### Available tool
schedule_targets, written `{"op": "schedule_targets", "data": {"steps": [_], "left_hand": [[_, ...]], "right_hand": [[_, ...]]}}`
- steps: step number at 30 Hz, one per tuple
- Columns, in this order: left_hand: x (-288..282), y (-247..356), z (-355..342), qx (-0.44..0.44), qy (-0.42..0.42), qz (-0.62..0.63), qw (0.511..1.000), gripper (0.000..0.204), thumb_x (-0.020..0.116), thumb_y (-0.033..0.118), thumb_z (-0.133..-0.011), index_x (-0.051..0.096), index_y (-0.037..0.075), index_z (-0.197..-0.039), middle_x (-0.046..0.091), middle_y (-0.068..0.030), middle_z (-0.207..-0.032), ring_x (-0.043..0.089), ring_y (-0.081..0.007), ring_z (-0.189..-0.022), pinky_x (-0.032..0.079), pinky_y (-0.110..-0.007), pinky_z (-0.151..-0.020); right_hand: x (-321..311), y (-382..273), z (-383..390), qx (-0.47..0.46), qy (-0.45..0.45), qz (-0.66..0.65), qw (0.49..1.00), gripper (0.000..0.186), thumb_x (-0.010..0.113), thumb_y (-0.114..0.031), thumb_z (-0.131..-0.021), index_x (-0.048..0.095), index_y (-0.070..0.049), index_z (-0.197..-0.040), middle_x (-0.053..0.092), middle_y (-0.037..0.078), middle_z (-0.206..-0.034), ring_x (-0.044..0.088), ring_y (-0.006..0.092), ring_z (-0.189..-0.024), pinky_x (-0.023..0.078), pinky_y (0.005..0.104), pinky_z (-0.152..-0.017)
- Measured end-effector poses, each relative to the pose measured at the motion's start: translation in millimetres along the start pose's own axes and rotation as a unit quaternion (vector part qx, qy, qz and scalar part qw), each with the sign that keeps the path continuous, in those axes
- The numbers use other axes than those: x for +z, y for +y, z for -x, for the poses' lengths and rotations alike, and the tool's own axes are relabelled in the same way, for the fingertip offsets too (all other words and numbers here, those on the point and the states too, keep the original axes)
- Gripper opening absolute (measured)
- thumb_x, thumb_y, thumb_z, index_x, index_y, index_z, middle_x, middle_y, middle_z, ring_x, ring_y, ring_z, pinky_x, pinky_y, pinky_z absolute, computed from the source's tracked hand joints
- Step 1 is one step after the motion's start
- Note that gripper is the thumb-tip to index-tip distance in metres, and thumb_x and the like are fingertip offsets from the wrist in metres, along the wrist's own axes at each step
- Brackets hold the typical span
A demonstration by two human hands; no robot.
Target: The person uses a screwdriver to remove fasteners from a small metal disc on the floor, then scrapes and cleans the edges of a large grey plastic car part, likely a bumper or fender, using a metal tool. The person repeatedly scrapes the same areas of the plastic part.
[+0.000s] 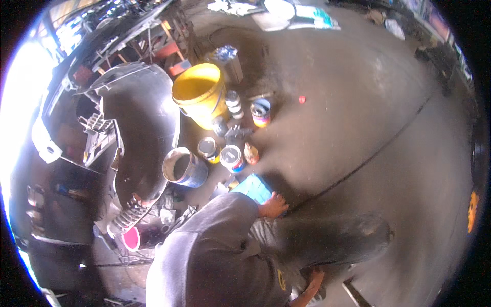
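My left hand [274, 205] is beside the right corner of a light-blue, flat-sided pack [253, 189] on the floor, its knuckles close to the pack's edge. Its fingers look curled downward, and whatever they hold is hidden. Lower down, my right hand [315, 279] hangs by my bent leg, with its fingers mostly out of sight. Just beyond the pack stand a lidded can [231, 157], a small orange-brown bottle [251, 153] and another can [208, 148] with a yellow lower part. A larger open pail [187, 168] stands to the left of them.
A yellow bucket [202, 97] and an open paint can [261, 113] stand farther off. A large curved dark panel [143, 128] fills the left side, near a coil spring [128, 219]. One small red object [302, 100] lies on the floor. A dark line [368, 161] crosses the floor at right.
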State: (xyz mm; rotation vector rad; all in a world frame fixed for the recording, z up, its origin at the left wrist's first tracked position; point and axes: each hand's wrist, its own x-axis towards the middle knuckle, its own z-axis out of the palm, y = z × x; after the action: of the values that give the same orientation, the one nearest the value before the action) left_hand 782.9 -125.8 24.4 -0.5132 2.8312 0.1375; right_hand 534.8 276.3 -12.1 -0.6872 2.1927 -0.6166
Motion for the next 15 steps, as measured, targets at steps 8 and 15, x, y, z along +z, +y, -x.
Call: {"op": "schedule_targets", "data": {"steps": [8, 15], "left_hand": [[51.3, 0.1, -41.5, -0.018, -0.026, -0.031, 0.999, 0.041, 0.047, 0.041, -0.09, 0.052, 0.022, -0.126, 0.06, -0.0073, -0.104, 0.057, -0.0289, -0.1, 0.034, -0.063, -0.085], [173.2, -20.0, -64.0, 0.021, -0.043, -0.429, 0.902, 0.043, 0.047, 0.047, -0.086, 0.05, 0.027, -0.123, 0.057, -0.0055, -0.108, 0.053, -0.0277, -0.105, 0.031, -0.061, -0.088]], "right_hand": [[-26.0, -142.7, 27.5, 0.148, 0.125, -0.069, 0.979, 0.036, 0.064, -0.023, -0.088, 0.064, 0.006, -0.11, 0.067, 0.025, -0.102, 0.064, 0.0357, -0.09, 0.049, 0.0424, -0.08], [-28.7, -140.5, 19.6, 0.082, 0.175, -0.067, 0.979, 0.041, 0.065, -0.029, -0.088, 0.063, 0.007, -0.109, 0.066, 0.024, -0.095, 0.063, 0.0334, -0.087, 0.049, 0.0415, -0.077]]}}
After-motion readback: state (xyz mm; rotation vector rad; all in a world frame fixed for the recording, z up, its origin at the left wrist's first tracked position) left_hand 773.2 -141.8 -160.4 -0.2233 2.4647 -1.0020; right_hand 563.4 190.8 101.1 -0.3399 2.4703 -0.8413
